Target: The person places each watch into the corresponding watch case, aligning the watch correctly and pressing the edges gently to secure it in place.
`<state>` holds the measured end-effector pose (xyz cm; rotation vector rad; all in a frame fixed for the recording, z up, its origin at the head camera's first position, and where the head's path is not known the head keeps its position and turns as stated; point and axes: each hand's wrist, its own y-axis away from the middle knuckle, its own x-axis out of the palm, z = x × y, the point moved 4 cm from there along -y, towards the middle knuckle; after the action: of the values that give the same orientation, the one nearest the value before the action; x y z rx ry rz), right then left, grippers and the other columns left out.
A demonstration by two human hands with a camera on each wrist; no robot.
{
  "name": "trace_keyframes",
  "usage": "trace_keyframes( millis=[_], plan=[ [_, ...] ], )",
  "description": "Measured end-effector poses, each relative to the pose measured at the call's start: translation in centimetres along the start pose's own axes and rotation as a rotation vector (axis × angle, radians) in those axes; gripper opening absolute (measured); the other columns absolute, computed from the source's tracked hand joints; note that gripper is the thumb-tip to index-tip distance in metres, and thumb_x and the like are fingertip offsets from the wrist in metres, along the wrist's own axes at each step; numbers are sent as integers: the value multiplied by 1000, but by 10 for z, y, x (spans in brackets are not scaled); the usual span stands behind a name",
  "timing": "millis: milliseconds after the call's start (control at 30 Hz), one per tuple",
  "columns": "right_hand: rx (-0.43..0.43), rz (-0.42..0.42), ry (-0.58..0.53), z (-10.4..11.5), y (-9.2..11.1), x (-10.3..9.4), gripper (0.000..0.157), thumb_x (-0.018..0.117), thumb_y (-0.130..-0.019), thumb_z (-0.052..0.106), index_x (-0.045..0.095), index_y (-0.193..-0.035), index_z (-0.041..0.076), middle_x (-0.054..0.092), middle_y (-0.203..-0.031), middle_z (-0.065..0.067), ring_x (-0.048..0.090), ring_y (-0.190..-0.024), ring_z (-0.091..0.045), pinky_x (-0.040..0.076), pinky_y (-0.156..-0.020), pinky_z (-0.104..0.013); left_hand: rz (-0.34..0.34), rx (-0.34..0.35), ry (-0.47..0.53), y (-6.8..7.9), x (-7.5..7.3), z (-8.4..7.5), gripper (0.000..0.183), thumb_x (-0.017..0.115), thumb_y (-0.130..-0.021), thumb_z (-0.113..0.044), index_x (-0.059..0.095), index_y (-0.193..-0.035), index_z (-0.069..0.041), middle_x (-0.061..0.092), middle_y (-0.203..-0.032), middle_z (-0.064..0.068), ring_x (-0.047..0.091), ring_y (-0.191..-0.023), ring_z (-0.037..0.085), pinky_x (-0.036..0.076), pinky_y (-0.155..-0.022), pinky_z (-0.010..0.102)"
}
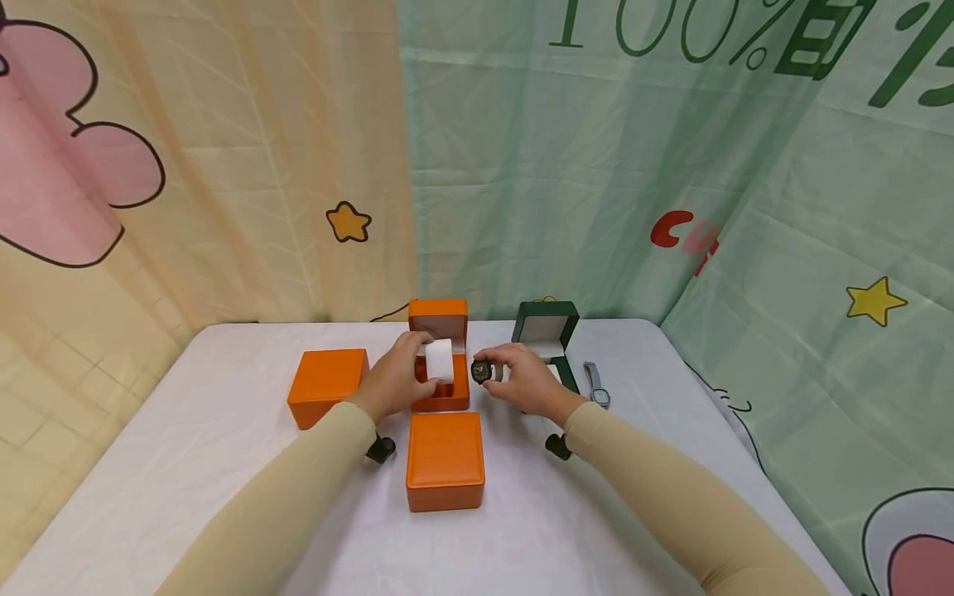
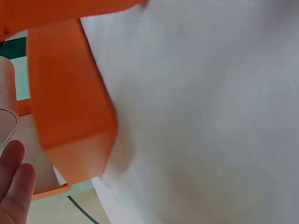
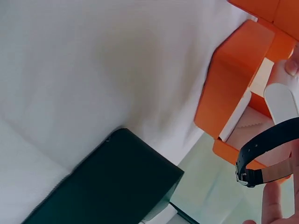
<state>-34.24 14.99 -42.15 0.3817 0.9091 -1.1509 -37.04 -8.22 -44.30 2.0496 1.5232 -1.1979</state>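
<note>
My left hand (image 1: 400, 374) pinches a white watch cushion (image 1: 440, 361) just above an open orange watch box (image 1: 440, 402). In the right wrist view the cushion (image 3: 280, 100) shows as a rounded roll with a flat end. My right hand (image 1: 531, 381) holds a wristwatch (image 1: 481, 371) with a dark round dial beside the cushion, the two apart. Its dark strap (image 3: 266, 142) is buckled into a loop in the right wrist view. Behind the right hand stands an open green watch box (image 1: 546, 323), its inside partly hidden by that hand.
One closed orange box (image 1: 445, 459) stands at the front middle and another orange box (image 1: 328, 381) at the left. A second watch (image 1: 597, 386) with a light strap lies right of the green box. Small black wrist cameras (image 1: 381, 449) hang under both wrists. Printed curtains (image 1: 522, 207) close off the back.
</note>
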Motion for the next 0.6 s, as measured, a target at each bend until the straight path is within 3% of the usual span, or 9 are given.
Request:
trace_keyframes(
  millis=[333,600],
  plan=[
    [33,-8,-94,6,4,-3,43,77,-95,12,69,-137,15,66,-140,-11,60,-129,-37,49,-114,-58,21,28,16,7,-12,-13,71,82,-91,-20,44,-148,-6,43,-155,16,63,-121,34,54,-111,48],
    [22,-61,-116,14,7,-12,41,76,-96,12,69,-136,16,69,-136,-6,62,-125,-28,53,-110,-53,4,69,102,14,-26,-24,72,80,-90,-15,42,-150,-6,45,-152,15,69,-111,28,63,-93,40]
  ],
)
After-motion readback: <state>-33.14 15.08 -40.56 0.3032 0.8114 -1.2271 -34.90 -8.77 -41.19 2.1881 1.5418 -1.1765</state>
